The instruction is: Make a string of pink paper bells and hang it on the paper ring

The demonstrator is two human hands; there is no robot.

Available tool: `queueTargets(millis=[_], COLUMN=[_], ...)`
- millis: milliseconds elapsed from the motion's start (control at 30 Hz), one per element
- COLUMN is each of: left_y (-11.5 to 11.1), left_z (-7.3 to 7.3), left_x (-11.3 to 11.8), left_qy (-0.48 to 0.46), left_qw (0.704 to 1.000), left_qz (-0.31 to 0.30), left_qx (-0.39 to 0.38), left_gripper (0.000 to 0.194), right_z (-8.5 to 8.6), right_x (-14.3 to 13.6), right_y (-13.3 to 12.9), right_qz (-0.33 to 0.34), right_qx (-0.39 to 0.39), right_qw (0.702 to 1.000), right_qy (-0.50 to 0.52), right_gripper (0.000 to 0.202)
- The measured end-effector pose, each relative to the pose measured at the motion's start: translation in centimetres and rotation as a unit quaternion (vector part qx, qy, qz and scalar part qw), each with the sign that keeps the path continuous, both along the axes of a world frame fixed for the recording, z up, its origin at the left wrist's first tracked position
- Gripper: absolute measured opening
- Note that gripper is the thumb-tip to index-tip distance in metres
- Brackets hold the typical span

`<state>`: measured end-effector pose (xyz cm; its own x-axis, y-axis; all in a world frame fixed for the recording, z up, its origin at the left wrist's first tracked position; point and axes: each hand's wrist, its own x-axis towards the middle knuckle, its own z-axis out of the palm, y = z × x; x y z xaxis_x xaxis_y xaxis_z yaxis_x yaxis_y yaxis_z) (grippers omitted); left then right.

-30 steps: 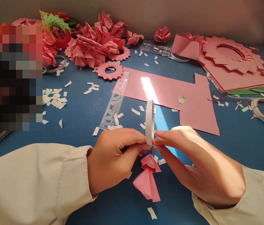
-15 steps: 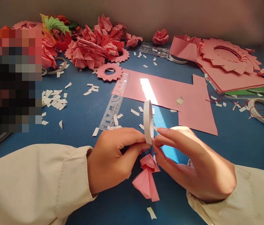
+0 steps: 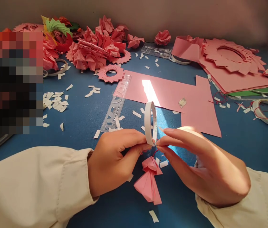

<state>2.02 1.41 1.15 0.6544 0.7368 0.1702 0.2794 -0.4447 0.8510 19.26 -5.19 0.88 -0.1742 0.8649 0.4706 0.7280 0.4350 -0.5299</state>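
Note:
Upright between my hands stands a narrow roll of white tape (image 3: 148,126), its lower part pinched between the thumb and index finger of my left hand (image 3: 117,164). My right hand (image 3: 204,164) is closed in a pinch beside the roll's lower right edge; whatever its fingertips hold is too small to make out. A small white strip (image 3: 161,129) sticks out near one of its raised fingers. Below hangs or lies a pink folded-paper ornament (image 3: 149,185), with a red string (image 3: 156,152) running up from it toward the fingertips.
A clear stencil ruler (image 3: 111,115) lies by a cut pink sheet (image 3: 167,95). White paper scraps (image 3: 55,99) are scattered about. Folded pink paper flowers (image 3: 88,52) are heaped at the back left. Rightward are stacked pink paper (image 3: 240,82) and another tape roll (image 3: 258,109).
My right hand has shifted slightly right, away from the tape roll. The roll has turned a little, showing more of its opening. Another white scrap shows beside the ornament.

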Motion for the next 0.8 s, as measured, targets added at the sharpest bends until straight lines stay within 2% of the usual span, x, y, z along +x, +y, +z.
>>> queueTargets(millis=[167, 467, 600, 800], left_y=[0.0, -0.1, -0.1, -0.1], left_z=[0.0, -0.3, -0.3, -0.4], left_x=[0.1, 0.1, 0.0, 0.0], left_qy=[0.000, -0.009, -0.007, -0.008], left_qw=[1.000, 1.000, 1.000, 1.000], left_qz=[0.002, -0.005, -0.005, 0.000], left_qx=[-0.002, 0.009, 0.013, 0.029], left_gripper=[0.020, 0.023, 0.021, 0.020], right_z=[0.0, 0.4, 0.1, -0.3], right_x=[-0.3, -1.1, -1.3, -1.0], right_y=[0.2, 0.0, -0.3, -0.3], right_qz=[0.003, -0.015, -0.041, -0.031], right_qx=[0.011, 0.021, 0.007, 0.011], right_qw=[1.000, 0.999, 0.999, 0.999], right_qy=[-0.007, -0.046, -0.031, -0.013], right_gripper=[0.042, 0.023, 0.032, 0.042])
